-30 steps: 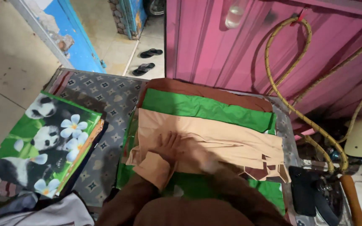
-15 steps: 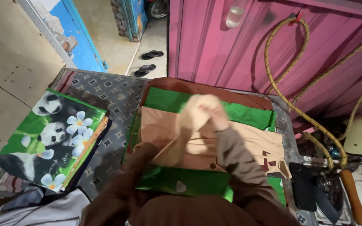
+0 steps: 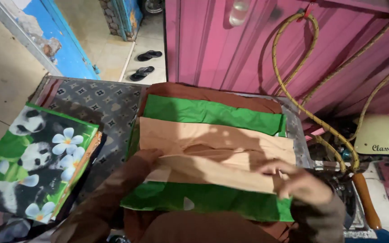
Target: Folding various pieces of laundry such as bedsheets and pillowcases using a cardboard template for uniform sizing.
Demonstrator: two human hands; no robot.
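Observation:
A folded tan garment (image 3: 212, 153) lies lengthwise on a green cloth (image 3: 212, 114) spread over a brown-covered board. My left hand (image 3: 151, 158) presses on the garment's left end, fingers partly tucked at the fold. My right hand (image 3: 300, 182) hovers blurred over the garment's right end, fingers spread, touching its lower edge. Both arms wear brown sleeves.
A folded panda-and-flower print cloth (image 3: 32, 162) lies on a patterned mat (image 3: 100, 101) at left. An iron (image 3: 352, 198) with a wooden handle sits at right, with a braided cord (image 3: 293, 85) hanging on the pink metal wall. A cream helmet (image 3: 383, 135) rests far right. Sandals (image 3: 142, 63) lie on the floor.
The lifted part of the tan garment has been laid down flat. My right hand moved from the raised middle to the right end; my left hand went to the left end.

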